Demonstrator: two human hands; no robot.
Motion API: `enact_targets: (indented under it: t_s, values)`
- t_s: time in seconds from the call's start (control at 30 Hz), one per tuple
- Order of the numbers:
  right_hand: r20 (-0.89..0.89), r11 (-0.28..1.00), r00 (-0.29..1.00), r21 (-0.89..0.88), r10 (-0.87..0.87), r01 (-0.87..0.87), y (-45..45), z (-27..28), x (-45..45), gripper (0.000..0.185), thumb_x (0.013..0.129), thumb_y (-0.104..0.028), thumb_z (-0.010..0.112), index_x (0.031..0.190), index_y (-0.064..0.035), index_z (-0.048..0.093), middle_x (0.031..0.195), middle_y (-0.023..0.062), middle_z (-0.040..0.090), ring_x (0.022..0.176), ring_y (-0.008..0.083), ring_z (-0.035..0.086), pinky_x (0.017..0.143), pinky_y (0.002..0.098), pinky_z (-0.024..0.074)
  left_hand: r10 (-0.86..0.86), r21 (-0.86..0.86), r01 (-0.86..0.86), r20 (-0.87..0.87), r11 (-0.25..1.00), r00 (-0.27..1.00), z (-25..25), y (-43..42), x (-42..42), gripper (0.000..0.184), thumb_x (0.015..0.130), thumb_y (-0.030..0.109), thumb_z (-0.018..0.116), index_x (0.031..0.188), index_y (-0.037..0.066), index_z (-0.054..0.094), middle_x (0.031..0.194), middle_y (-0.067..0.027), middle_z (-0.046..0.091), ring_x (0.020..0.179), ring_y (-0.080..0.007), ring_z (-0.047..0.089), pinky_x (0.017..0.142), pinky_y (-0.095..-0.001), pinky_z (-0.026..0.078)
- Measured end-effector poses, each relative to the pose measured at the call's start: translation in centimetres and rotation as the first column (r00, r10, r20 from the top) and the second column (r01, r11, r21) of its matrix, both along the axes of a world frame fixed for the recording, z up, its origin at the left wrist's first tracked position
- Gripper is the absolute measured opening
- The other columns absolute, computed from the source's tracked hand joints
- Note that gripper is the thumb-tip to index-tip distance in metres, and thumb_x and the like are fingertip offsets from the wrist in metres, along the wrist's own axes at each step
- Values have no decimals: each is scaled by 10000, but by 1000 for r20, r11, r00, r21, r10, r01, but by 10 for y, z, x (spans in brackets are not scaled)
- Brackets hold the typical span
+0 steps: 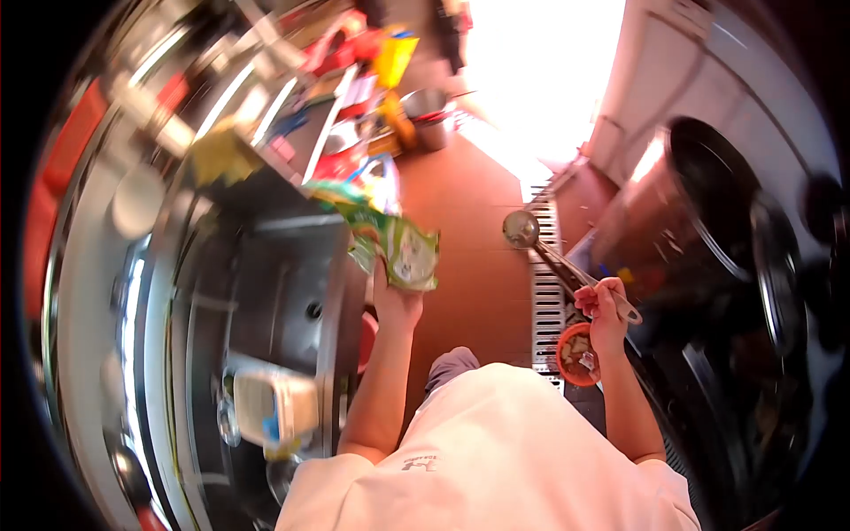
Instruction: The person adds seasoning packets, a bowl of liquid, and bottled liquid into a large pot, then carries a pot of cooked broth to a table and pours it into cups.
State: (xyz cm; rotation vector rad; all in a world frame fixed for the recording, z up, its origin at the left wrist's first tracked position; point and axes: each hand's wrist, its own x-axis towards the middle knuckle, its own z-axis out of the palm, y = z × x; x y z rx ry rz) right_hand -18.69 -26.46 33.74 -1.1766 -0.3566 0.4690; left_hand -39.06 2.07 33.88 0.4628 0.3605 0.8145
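Note:
My left hand (pixel 398 305) is closed around the lower end of a green printed plastic packet (pixel 412 254), held out over the floor beside the sink; part of the packet is smeared by motion. On the other side, my right hand (pixel 606 320) grips a long-handled metal ladle (pixel 521 229) near the end of its handle. The ladle's round bowl points forward, above the floor drain. Below my right hand sits an orange-red bucket (pixel 577 356) with pale pieces in it; its exact height is hard to tell.
A steel sink (pixel 288 292) runs along my left, with a white plastic tub (pixel 276 405) at its near end. To the right stands a large steel pot (pixel 677 208). A slotted drain (pixel 547 305) crosses the red floor (pixel 478 292). Cluttered shelves and a metal pot (pixel 429 119) lie ahead.

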Motion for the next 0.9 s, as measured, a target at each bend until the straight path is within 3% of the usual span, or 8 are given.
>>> enact_targets:
  t_s: [0.27, 0.33, 0.4, 0.47, 0.5, 0.53, 0.63, 0.9]
  values:
    - [294, 857, 807, 114, -512, 502, -81, 105, 81, 169, 971, -222, 416, 916, -65, 443, 829, 125, 652, 654, 144, 608, 582, 224, 455, -350, 379, 229, 291, 897, 890, 99, -17, 347, 450, 968, 330, 430, 1346, 95, 367, 1304, -55, 478, 1180, -219, 480, 966, -386, 419]
    - [317, 801, 743, 109, -589, 589, -92, 128, 104, 178, 975, -222, 402, 917, -59, 446, 826, 127, 653, 658, 152, 617, 591, 233, 473, -300, 533, 106, 292, 839, 908, 124, -44, 417, 440, 949, 226, 492, 1344, 84, 358, 1261, -76, 492, 1125, -223, 523, 925, -362, 454]
    - [358, 733, 669, 66, -651, 677, -100, 139, 135, 190, 977, -221, 395, 916, -54, 460, 807, 122, 656, 651, 162, 628, 594, 241, 489, -416, 563, 146, 389, 814, 822, 146, -70, 470, 438, 903, 151, 582, 1272, 2, 400, 1181, -80, 509, 1056, -171, 510, 896, -311, 430]
    - [367, 665, 602, 62, -709, 745, -97, 149, 161, 193, 975, -226, 402, 919, -54, 469, 783, 112, 657, 642, 163, 631, 587, 241, 491, -394, 675, 181, 175, 715, 903, 149, -83, 523, 444, 865, 170, 643, 1211, -13, 433, 1137, -96, 535, 1025, -158, 517, 885, -293, 423]
    - [361, 642, 578, 78, -731, 763, -100, 146, 179, 191, 971, -228, 411, 921, -55, 475, 769, 107, 657, 632, 165, 633, 573, 244, 490, -312, 674, 165, 101, 720, 945, 144, -93, 550, 426, 832, 204, 687, 1129, -19, 477, 1096, -91, 556, 992, -152, 527, 859, -282, 433]
    - [342, 606, 550, 74, -762, 792, -99, 143, 195, 191, 968, -229, 418, 913, -55, 474, 766, 107, 657, 622, 165, 633, 562, 247, 489, -363, 676, 209, 91, 706, 927, 138, -101, 575, 426, 832, 204, 687, 1129, -19, 477, 1096, -91, 556, 992, -152, 527, 859, -282, 433]
    - [256, 526, 499, 44, -828, 849, -95, 138, 236, 199, 967, -236, 426, 895, -56, 473, 762, 103, 655, 618, 158, 630, 557, 249, 488, -301, 843, 242, -100, 481, 948, 129, -125, 629, 487, 787, 291, 732, 1090, -9, 496, 1031, -90, 580, 891, -160, 560, 764, -299, 471]
    - [184, 412, 414, -54, -891, 910, -76, 111, 296, 174, 952, -245, 435, 937, -79, 485, 789, 104, 665, 665, 179, 651, 586, 267, 500, -366, 923, 272, -161, 274, 916, 84, -153, 725, 442, 749, 295, 741, 1065, 53, 549, 933, -73, 644, 826, -195, 611, 752, -322, 480]
